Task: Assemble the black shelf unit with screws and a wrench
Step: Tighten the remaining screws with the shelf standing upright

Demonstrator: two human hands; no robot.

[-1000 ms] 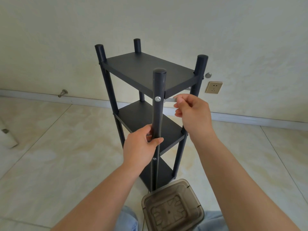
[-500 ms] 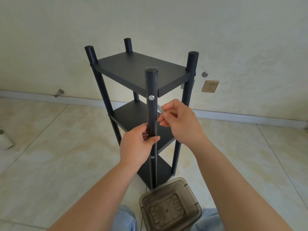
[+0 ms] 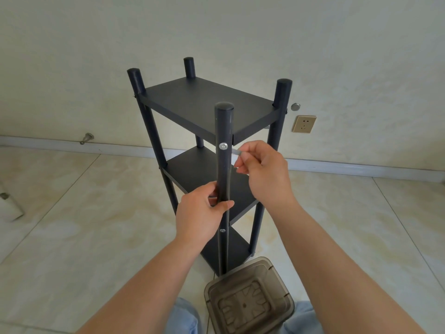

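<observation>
Nearest us, our left hand (image 3: 203, 213) clasps the shelf unit's (image 3: 207, 112) front post (image 3: 224, 179), below its top screw (image 3: 223, 146). Our right hand (image 3: 262, 169) pinches the wrench (image 3: 236, 152) just right of that screw, its long axis level, pointing toward it.
</observation>
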